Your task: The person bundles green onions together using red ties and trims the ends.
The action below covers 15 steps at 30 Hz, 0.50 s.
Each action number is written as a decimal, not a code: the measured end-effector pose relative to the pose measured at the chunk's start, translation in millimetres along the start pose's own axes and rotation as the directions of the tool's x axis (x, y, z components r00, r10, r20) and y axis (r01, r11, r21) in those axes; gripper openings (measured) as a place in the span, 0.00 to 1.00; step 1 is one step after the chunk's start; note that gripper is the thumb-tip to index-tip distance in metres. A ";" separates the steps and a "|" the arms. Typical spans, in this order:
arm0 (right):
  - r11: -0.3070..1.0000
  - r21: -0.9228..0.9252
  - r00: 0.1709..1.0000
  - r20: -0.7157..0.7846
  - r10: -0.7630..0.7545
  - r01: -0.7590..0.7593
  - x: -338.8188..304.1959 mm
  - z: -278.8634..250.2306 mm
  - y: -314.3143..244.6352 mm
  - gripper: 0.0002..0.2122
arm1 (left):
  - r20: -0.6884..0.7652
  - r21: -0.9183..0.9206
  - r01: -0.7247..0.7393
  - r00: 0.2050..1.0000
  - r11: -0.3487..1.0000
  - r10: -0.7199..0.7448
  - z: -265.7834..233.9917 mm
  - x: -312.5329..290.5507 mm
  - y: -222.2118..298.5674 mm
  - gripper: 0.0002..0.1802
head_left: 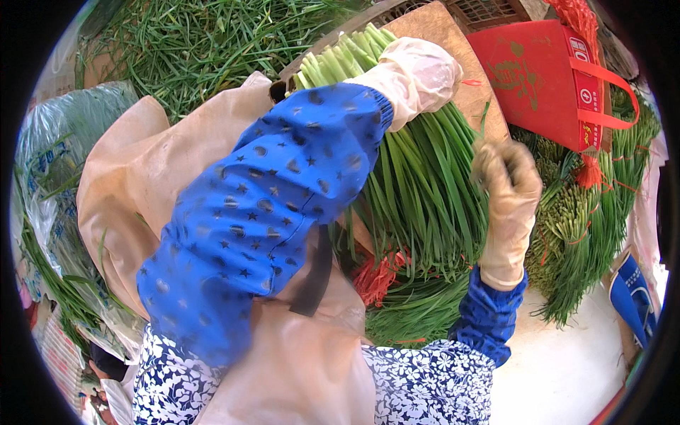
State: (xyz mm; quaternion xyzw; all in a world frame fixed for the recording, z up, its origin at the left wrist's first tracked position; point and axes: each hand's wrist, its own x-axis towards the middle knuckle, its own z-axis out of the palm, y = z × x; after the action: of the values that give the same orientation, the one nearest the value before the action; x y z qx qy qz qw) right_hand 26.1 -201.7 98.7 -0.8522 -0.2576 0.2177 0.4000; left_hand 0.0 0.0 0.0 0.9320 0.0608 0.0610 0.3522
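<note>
Left of the board [433, 25], I am seeing plastic [78, 134] lying and loose greens [205, 49] spreading. On the board, the bundle [432, 198] is lying with its stems gathered and leaves hanging past the near edge. The left hand [425, 74] is resting across it, probably keeping the stems aligned; I am not managing to tell its finger state. Beside the board's right corner, the right hand [508, 170] is curling its fingers together near the leaves; any grip is remaining unclear. Right of the board, the red bag [524, 85] is standing beside bunches [567, 219], apparently tied to stay separate.
</note>
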 end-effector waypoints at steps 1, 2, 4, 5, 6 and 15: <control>0.988 -0.008 0.976 0.154 0.152 -0.152 -9.1 -7.8 -2.7 0.08 | 0.009 0.012 0.013 1.000 1.000 -0.013 -1.3 2.0 1.8 0.11; 0.963 -0.039 0.948 0.168 0.270 -0.268 -15.8 -9.9 -0.7 0.08 | 0.019 0.025 0.027 0.999 0.999 -0.027 -2.4 2.1 3.0 0.11; 0.930 -0.230 0.936 0.135 0.324 -0.288 -30.7 -2.5 14.0 0.08 | 0.017 0.045 0.011 1.000 0.999 -0.011 -1.8 0.7 2.6 0.11; 0.916 -0.260 0.932 0.116 0.344 -0.305 -36.8 3.2 14.1 0.06 | 0.016 0.055 0.004 1.000 0.998 -0.005 -1.6 -0.4 2.0 0.11; 0.931 -0.290 0.954 0.131 0.269 -0.222 -40.5 4.3 13.0 0.05 | -0.003 0.045 -0.003 1.000 0.999 0.003 -0.5 -0.7 1.9 0.11; 0.885 -0.367 0.958 0.129 -0.255 0.285 -24.3 24.8 12.2 0.16 | -0.025 0.020 -0.007 1.000 1.000 0.008 -1.7 -4.3 1.5 0.12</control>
State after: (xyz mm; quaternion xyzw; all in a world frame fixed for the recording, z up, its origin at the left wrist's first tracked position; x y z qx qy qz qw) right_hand -3.7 -209.2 78.5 -0.8605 -0.4262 0.1383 0.2423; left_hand -4.4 -0.7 1.9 0.9348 0.0624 0.0735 0.3419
